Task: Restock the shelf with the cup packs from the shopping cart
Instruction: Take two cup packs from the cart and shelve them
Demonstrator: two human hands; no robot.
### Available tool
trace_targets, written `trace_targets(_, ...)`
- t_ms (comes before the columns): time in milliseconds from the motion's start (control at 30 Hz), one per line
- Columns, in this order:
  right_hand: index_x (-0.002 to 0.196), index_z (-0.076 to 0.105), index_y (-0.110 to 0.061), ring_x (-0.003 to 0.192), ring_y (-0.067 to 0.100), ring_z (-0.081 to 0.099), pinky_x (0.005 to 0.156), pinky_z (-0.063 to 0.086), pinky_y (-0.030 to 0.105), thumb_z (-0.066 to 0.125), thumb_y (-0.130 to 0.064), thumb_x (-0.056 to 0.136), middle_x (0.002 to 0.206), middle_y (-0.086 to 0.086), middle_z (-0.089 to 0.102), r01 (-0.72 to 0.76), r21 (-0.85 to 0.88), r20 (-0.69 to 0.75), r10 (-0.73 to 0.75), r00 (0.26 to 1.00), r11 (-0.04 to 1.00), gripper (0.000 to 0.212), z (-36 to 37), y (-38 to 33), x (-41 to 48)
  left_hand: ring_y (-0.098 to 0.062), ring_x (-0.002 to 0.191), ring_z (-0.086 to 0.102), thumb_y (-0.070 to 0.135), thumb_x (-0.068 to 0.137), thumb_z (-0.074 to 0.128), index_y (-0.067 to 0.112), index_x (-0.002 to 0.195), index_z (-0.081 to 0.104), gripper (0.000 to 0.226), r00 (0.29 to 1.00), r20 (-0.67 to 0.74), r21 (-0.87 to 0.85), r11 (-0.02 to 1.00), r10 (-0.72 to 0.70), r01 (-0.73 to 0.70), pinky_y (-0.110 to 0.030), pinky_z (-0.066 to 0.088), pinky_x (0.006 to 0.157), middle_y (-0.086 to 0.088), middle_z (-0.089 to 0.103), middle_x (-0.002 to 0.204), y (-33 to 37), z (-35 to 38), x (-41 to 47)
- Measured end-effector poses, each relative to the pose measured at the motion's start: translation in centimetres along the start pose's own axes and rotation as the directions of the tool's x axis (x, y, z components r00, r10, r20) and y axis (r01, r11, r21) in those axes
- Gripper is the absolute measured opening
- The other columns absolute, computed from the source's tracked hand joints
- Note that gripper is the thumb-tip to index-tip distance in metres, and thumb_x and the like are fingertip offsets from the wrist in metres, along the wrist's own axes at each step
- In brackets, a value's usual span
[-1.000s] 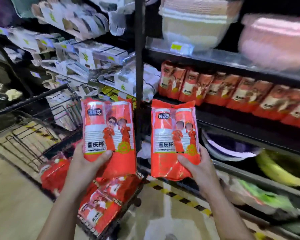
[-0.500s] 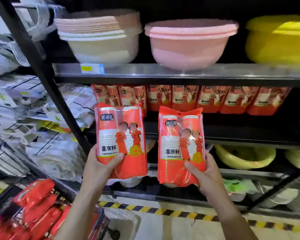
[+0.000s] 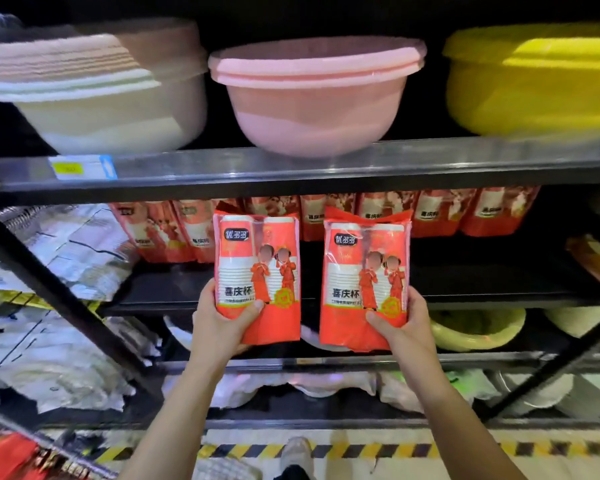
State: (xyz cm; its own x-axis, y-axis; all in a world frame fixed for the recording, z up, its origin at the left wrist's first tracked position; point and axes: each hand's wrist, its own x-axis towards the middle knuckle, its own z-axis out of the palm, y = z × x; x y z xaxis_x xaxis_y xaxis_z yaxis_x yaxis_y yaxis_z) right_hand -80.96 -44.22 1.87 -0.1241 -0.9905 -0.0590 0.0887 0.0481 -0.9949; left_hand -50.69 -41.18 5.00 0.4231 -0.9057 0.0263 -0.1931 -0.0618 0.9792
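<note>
Both hands hold one cup pack apiece, low on the bag: left hand (image 3: pixel 222 320) wraps the bottom-left corner of the left cup pack (image 3: pixel 257 277), thumb across the front; right hand (image 3: pixel 404 323) does the same at the bottom-right corner of the right cup pack (image 3: pixel 366 282). Packs upright, side by side with a narrow gap between, held in front of the middle shelf (image 3: pixel 465 299), not yet on it. Row of matching red packs (image 3: pixel 430 213) stands at the back of that shelf; dark bare board in front of them. Basins above: cream stack (image 3: pixel 94 109), pink basin (image 3: pixel 312 98), yellow basin (image 3: pixel 534 81). Cart (image 3: pixel 11 455) shows only as a red corner at lower left. Risks, as I judge them: grip sits at the bottom, so the tall, soft bags may flop forward or sideways as they are pushed in; film looks slick, and a thumb-only hold on the face could slip. Pack tops rise close to the upper shelf's front lip (image 3: pixel 291 178), so lifting too high on entry could snag them there. Pushing both in together may knock the standing row over at the back. Set down on crumpled bottom edges, the new packs may not stand and could tip off the front edge. Depth of free shelf cannot be told from here.
</note>
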Motion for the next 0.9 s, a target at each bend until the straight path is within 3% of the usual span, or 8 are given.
trace_targets(67,0.144,0.044,-0.031,0.113,0.005,0.069,0.088,0.059,0.028,0.083,-0.008,0.087,0.128,-0.011,0.067,0.023,-0.001,-0.025,-0.023,0.999,1.0,0.073,0.2,0.7,2.1,0.005,0.099,0.072,0.036,0.072,0.096,0.038,0.132,0.054,0.073,1.0,0.004,0.01,1.0,0.02,-0.02,-0.032,0.058,0.091,0.016,0.075,0.114,-0.6,1.6,2.1)
trace_targets(167,0.143,0.044,-0.035,0.115,0.007,0.069,0.097,0.057,0.037,0.084,-0.009,0.086,0.13,-0.009,0.067,0.055,-0.026,-0.043,-0.056,0.997,0.998,0.075,0.6,1.7,5.5,0.011,0.096,0.07,0.017,0.082,0.091,0.044,0.121,0.056,0.059,0.998,-0.002,0.047,0.997,0.067,-0.067,-0.014,0.054,0.08,0.026,0.076,0.103,-1.8,3.6,5.6)
trace_targets(267,0.145,0.044,-0.032,0.117,0.008,0.069,0.098,0.057,0.039,0.085,-0.01,0.085,0.132,-0.006,0.066,0.112,-0.083,-0.028,-0.115,0.993,0.99,0.076,1.4,2.4,8.8,-0.006,0.113,0.068,0.031,0.078,0.094,0.045,0.129,0.056,0.065,0.996,-0.043,0.09,0.994,0.072,-0.068,-0.029,0.055,0.095,0.022,0.074,0.113,-3.1,5.0,9.0)
trace_targets(400,0.142,0.045,-0.035,0.116,0.004,0.067,0.093,0.055,0.024,0.085,-0.007,0.084,0.131,-0.007,0.065,0.185,-0.176,-0.003,-0.189,0.982,0.967,0.076,2.6,3.3,12.4,-0.024,0.123,0.061,0.058,0.067,0.086,0.053,0.123,0.053,0.065,0.995,-0.072,0.154,0.987,0.067,-0.055,-0.051,0.054,0.103,0.01,0.069,0.12,-4.5,6.8,12.0)
trace_targets(567,0.139,0.043,-0.026,0.104,-0.007,0.067,0.083,0.053,0.01,0.084,-0.009,0.085,0.125,-0.006,0.066,0.163,-0.243,-0.002,-0.168,0.986,0.956,0.07,3.9,4.7,15.2,-0.016,0.111,0.066,0.033,0.083,0.089,0.031,0.123,0.055,0.053,0.995,-0.097,0.148,0.989,-0.009,0.024,-0.037,0.051,0.093,0.001,0.068,0.121,-6.1,8.0,13.8)
trace_targets(700,0.144,0.038,-0.02,0.102,-0.019,0.062,0.089,0.052,0.007,0.086,-0.009,0.083,0.123,-0.014,0.063,0.173,-0.276,0.011,-0.177,0.984,0.946,0.078,4.8,4.7,17.2,-0.015,0.107,0.06,0.032,0.083,0.091,0.015,0.115,0.055,0.051,0.996,-0.089,0.243,0.969,-0.026,0.047,-0.027,0.055,0.086,-0.004,0.055,0.122,-6.7,8.6,15.5)
trace_targets(833,0.147,0.037,-0.023,0.106,-0.019,0.061,0.086,0.045,0.0,0.087,-0.004,0.081,0.125,-0.013,0.063,0.205,-0.319,0.023,-0.208,0.978,0.925,0.085,5.4,4.9,19.1,-0.035,0.142,0.037,0.043,0.08,0.091,0.005,0.119,0.056,0.065,0.992,-0.116,0.32,0.944,-0.043,0.078,-0.049,0.04,0.118,-0.015,0.038,0.142,-7.2,9.3,17.1)
trace_targets(900,0.151,0.036,-0.019,0.11,-0.01,0.064,0.089,0.046,0.003,0.089,-0.006,0.079,0.127,-0.003,0.066,0.208,-0.341,0.027,-0.212,0.977,0.917,0.09,5.6,5.0,20.0,-0.035,0.144,0.035,0.041,0.081,0.09,0.004,0.137,0.054,0.077,0.991,-0.119,0.281,0.956,-0.057,0.088,-0.045,0.034,0.121,-0.015,0.036,0.142,-7.2,9.6,17.8)
